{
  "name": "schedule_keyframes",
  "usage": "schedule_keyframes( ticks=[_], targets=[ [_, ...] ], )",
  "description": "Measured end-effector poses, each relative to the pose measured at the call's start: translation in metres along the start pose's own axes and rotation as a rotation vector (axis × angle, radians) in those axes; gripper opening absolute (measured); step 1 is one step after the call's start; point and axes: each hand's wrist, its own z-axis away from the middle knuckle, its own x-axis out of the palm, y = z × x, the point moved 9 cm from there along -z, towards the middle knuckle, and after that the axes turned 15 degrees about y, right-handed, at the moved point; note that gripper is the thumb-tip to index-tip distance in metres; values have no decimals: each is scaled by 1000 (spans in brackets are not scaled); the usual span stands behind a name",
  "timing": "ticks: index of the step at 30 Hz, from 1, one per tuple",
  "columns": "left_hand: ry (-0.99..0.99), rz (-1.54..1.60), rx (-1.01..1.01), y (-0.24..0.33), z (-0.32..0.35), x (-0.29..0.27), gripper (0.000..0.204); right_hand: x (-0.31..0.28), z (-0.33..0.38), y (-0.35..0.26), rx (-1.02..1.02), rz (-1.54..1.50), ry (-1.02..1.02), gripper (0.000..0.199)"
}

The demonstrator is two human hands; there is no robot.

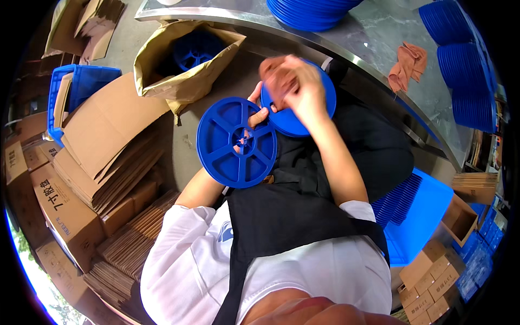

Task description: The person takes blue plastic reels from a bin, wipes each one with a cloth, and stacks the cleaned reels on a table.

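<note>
A blue spoked plastic reel [225, 143] tilts in front of my lap, with my left forearm passing behind it. My left hand [259, 116] is closed on it, thumb and fingers showing near its hub and right edge. Just to the right, a second blue disc [323, 103] lies close against it over my lap; whether the two are joined I cannot tell. My right hand [307, 89] grips a reddish-brown cloth [279, 81] over that disc's face. The cloth and fingertips are smeared by motion.
A steel-edged table [374, 32] bears a blue reel stack [311, 13], another brown cloth [409, 62] and more stacked reels [460, 65]. A yellowish sack [179, 89] holds a blue reel [197, 49]. Flattened cardboard [111, 122] is at left; a blue bin [428, 216] at right.
</note>
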Motion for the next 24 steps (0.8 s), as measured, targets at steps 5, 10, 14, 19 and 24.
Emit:
schedule_keyframes(
  ticks=[5, 10, 14, 19, 24],
  targets=[
    [-9, 11, -121, 6, 4, -5, 79, 3, 33, -46, -136, -38, -311, 49],
    [-23, 98, -178, -4, 4, -3, 78, -10, 50, -59, -336, -32, -409, 32],
    [-22, 158, -200, -11, 3, -4, 77, -50, 46, -30, -322, 68, -361, 27],
    [-6, 187, -220, -14, 4, -1, 75, -119, 60, 82, 631, -333, 376, 30],
    [-54, 248, -202, -14, 5, 1, 74, -116, 49, 41, 255, -32, 196, 35]
  ],
)
